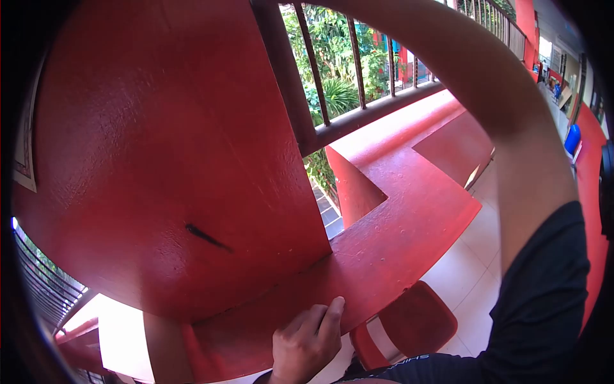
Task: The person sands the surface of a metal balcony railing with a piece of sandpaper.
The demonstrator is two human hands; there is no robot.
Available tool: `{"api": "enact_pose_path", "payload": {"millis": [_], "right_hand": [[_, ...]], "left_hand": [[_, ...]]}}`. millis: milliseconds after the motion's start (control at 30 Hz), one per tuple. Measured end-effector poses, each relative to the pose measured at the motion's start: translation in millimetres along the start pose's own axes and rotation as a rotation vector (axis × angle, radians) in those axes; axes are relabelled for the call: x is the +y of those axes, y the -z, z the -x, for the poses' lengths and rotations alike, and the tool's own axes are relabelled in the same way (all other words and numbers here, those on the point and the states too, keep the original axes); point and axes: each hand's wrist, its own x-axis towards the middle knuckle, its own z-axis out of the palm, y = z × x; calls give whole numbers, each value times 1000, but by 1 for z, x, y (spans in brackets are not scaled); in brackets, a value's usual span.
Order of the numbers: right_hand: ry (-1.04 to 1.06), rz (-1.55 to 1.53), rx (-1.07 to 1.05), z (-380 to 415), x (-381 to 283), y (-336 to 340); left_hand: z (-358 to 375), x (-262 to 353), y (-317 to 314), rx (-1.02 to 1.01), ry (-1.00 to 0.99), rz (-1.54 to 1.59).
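My left hand (307, 342) is at the bottom middle, over the front edge of a red painted ledge (396, 224). Its fingers are curled and closed; whatever lies under them, if anything, is hidden. My right arm (531, 147), with a dark sleeve, reaches up and arcs across the top of the view. The right hand itself is beyond the top edge. A broad red pillar (173, 147) rises from the ledge, with a dark streak (208, 237) on its glossy face.
A brown metal railing (358, 115) with plants behind it adjoins the pillar. Below the ledge stands a red-brown chair (419, 320) on pale floor tiles (454, 269). A corridor with a blue object (572, 139) runs off at the right. Another barred railing (48, 275) shows at the left.
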Motion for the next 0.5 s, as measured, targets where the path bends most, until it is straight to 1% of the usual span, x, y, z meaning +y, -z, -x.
{"api": "enact_pose_path", "payload": {"millis": [33,67,100,133,167,200,267,300,333,367,400,433,467,500], "right_hand": [[47,-195,4,-6,13,-4],[41,-196,9,11,5,-12],[220,72,1,48,-20,-26],[399,341,-11,86,-44,-42],[579,614,-27,104,-52,-45],[581,618,-29,102,-32,-46],[676,357,145,44,-4,-63],[711,220,237,12,-3,-74],[743,92,334,1,4,-82],[774,-34,434,35,-26,-135],[811,-162,536,18,-33,-154],[852,-288,632,-46,-1,-126],[893,-414,713,-154,67,-46],[927,-543,789,-181,99,-48]], "left_hand": [[0,-1,2,-4,-5,-7],[0,-1,2,45,-34,-12],[-1,-1,0,105,-62,-12],[1,-2,-3,112,-64,-6],[4,-4,-9,75,-49,-43],[3,-4,-13,31,-32,-86],[-3,1,-15,6,6,-90],[-5,4,-13,-21,34,-97],[-3,4,-14,-31,30,-100],[0,2,-17,-5,38,-96],[2,-1,-18,25,48,-96],[-1,0,-13,28,44,-107],[-5,6,-5,5,27,-82],[-9,10,-2,-19,11,-53]]}}
